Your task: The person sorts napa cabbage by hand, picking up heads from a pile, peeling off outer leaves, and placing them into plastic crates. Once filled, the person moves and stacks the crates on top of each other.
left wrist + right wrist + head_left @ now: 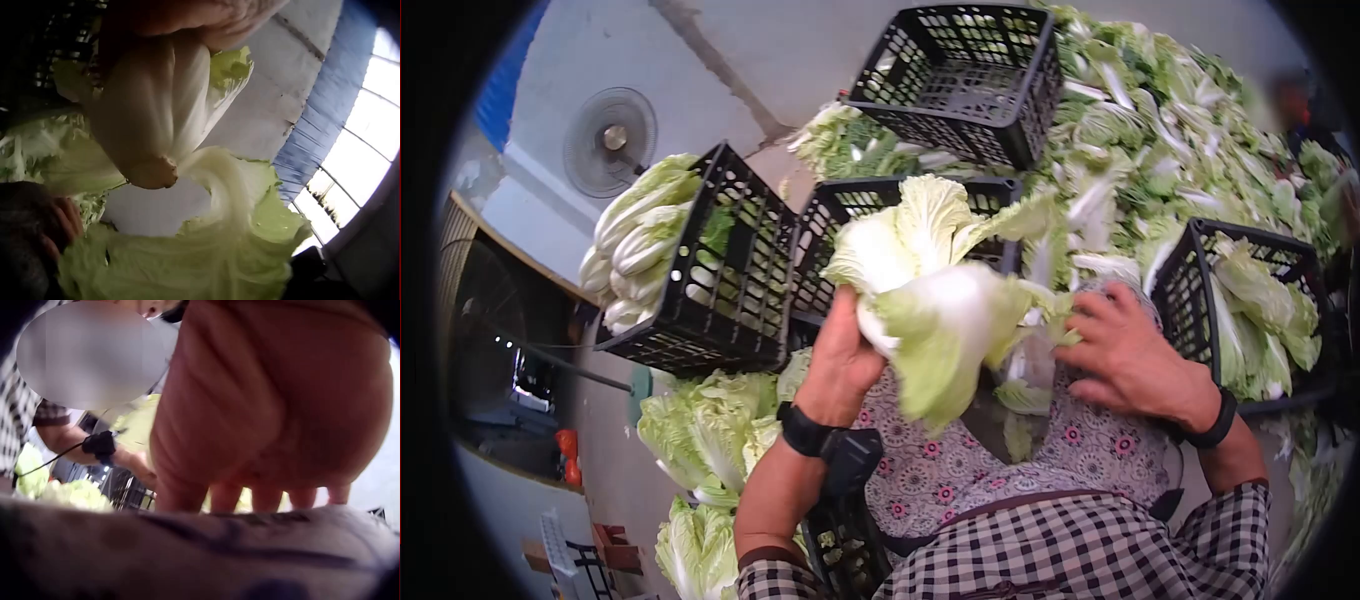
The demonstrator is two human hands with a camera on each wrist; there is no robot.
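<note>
My left hand (847, 350) grips a napa cabbage (910, 245) over my lap, thumb and palm at its side. In the left wrist view, the cabbage's cut stem end (164, 172) shows, and a large outer leaf (237, 206) bends away from it. My right hand (1125, 350) lies at my right knee with fingers spread and holds nothing; its fingertips are close to the loose leaf edges in the head view. In the right wrist view, the fingers (265, 499) reach down to the patterned cloth (187, 550) over the leg.
Black crates stand around: an upper one (1030, 120), one (825, 200) behind the cabbage, one (740, 250) at left beside stacked cabbages (645, 235), one (1190, 300) at right. A leaf heap (1160, 130) fills the back right. More cabbages (710, 430) lie at lower left; a fan (612, 140) stands behind.
</note>
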